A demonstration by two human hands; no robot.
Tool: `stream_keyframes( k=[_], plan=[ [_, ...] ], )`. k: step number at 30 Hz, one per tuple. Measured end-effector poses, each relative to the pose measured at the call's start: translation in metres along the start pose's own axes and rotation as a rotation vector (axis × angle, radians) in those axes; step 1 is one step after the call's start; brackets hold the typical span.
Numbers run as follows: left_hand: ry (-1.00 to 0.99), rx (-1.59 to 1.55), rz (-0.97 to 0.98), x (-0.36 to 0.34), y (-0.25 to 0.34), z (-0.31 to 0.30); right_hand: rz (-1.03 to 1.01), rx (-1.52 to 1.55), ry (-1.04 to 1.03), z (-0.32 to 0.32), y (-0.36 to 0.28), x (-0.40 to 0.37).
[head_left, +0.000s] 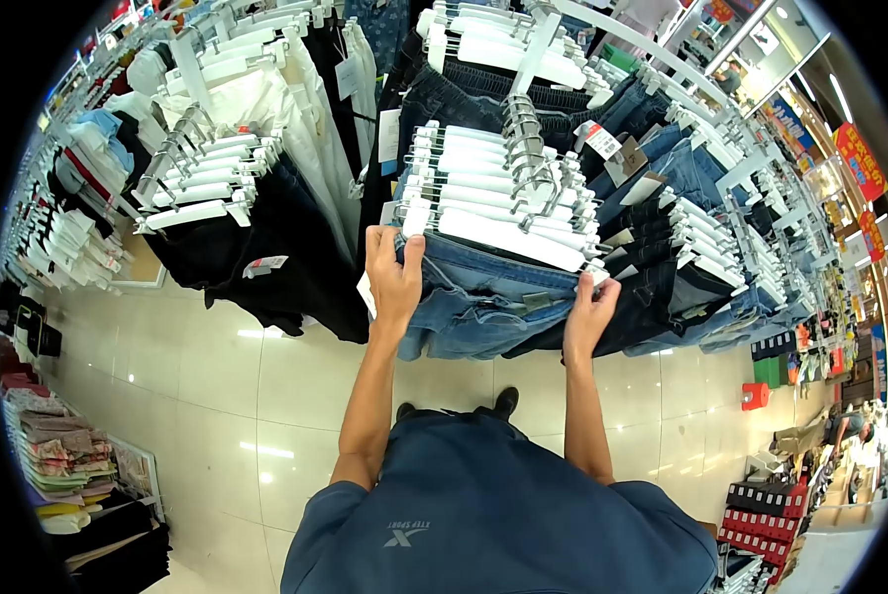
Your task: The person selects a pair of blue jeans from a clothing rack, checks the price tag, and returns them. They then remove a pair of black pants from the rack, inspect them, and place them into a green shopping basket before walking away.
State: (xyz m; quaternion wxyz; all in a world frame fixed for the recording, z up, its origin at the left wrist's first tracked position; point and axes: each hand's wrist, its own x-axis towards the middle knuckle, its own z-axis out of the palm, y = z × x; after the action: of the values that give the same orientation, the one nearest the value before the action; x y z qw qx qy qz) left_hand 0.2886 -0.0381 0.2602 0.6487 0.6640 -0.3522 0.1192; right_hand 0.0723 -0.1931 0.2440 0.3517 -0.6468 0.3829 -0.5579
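Observation:
A pair of blue jeans (488, 297) hangs at the front of the middle rack, clipped to a white hanger (508, 236). My left hand (392, 272) pinches the left end of the waistband by the hanger clip, thumb and fingers closed. At the opposite end, my right hand (589, 309) is closed on the waistband's corner just below the other clip. Between the hands the waistband is stretched out. Behind it, several more white hangers (478, 163) are packed tightly along a metal display arm, their hooks bunched together.
Black trousers (275, 247) hang on a rack to the left, dark jeans (652, 287) to the right. Folded clothes (57, 445) are stacked at lower left. Red shoe boxes (761, 530) stand at lower right. Shiny tiled floor (216, 396) lies below the racks. Another person (845, 428) is far right.

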Motion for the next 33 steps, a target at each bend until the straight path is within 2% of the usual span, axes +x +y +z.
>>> stream_keyframes(
  k=[3,6,7,10,12,13,16,22,23,26,27,28,30,33],
  plan=[
    [0.007,-0.030,0.040,0.009,0.015,-0.006,0.028,0.099,0.000,-0.008,-0.026,0.010],
    [-0.048,-0.193,-0.192,0.004,0.038,-0.023,0.061,0.194,-0.053,-0.019,-0.036,0.010],
    [0.006,-0.201,-0.147,0.002,0.040,-0.027,0.136,0.265,-0.095,-0.021,-0.039,0.007],
    [0.042,-0.261,-0.267,-0.013,0.036,-0.044,0.416,0.450,-0.210,-0.026,-0.070,-0.011],
    [0.081,-0.260,-0.274,-0.021,0.033,-0.052,0.433,0.406,-0.275,-0.025,-0.071,-0.025],
    [0.089,-0.246,-0.284,-0.024,0.032,-0.056,0.439,0.335,-0.372,-0.028,-0.069,-0.030],
    [0.103,-0.251,-0.305,-0.033,0.028,-0.064,0.507,0.397,-0.285,-0.025,-0.078,-0.047],
    [0.114,-0.235,-0.363,-0.061,0.011,-0.076,0.345,0.387,-0.254,-0.028,-0.088,-0.051],
    [0.038,-0.206,-0.516,-0.069,0.008,-0.085,0.315,0.356,-0.256,-0.025,-0.092,-0.052],
    [0.263,0.082,-0.229,-0.091,0.002,-0.076,0.257,0.304,-0.277,-0.015,-0.101,-0.060],
    [0.281,0.118,-0.229,-0.103,0.006,-0.077,0.253,0.307,-0.300,-0.011,-0.102,-0.062],
    [0.285,0.236,-0.135,-0.115,0.007,-0.081,0.249,0.310,-0.324,-0.007,-0.103,-0.064],
    [0.242,0.205,0.050,-0.138,0.015,-0.081,0.232,0.248,-0.360,-0.002,-0.104,-0.069],
    [-0.152,0.024,-0.049,-0.140,0.050,-0.075,0.240,0.190,-0.401,0.007,-0.109,-0.075]
  ],
)
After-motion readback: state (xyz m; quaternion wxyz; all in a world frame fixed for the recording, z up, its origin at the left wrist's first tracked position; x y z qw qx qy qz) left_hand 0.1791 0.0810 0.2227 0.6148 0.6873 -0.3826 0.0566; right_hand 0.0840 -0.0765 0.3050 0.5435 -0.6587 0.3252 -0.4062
